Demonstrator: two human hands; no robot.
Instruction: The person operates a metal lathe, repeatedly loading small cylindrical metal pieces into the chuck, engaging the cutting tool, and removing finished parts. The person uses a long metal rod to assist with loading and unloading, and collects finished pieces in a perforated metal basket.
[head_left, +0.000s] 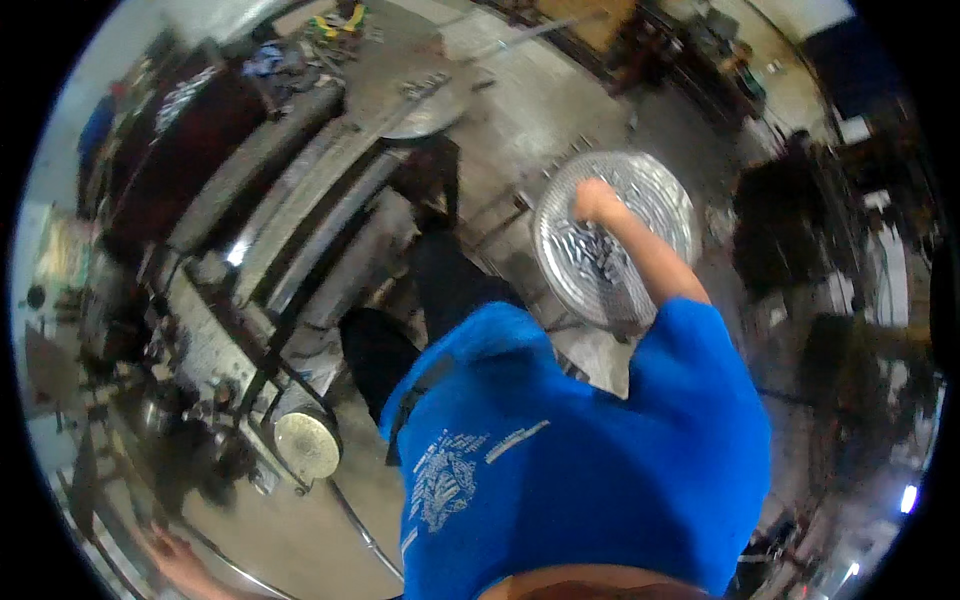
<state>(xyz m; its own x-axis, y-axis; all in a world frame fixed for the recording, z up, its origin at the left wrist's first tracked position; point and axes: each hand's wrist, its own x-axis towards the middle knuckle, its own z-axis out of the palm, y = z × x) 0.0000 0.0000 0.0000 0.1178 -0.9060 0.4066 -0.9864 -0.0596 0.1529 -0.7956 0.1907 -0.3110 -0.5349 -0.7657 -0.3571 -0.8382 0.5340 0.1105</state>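
My right hand [597,201] reaches down into a round, shallow metal tray [672,190] with a ridged silver surface. Its fingers are curled together at the far left part of the tray, and what they hold, if anything, is hidden. Small, shiny metal rod-like pieces [592,250] lie heaped in the tray beneath and beside this hand. Far off at the lower left, my left hand [170,552] is stretched out beside the machine's bars. Blur hides how its fingers are set and whether they touch anything.
A long metal machine [320,215] with parallel rails stands to my left. Near its close end is a round, pale disc [308,445]. A curved metal bar [360,535] runs by the disc. Dark shelving and equipment [785,215] line the right side.
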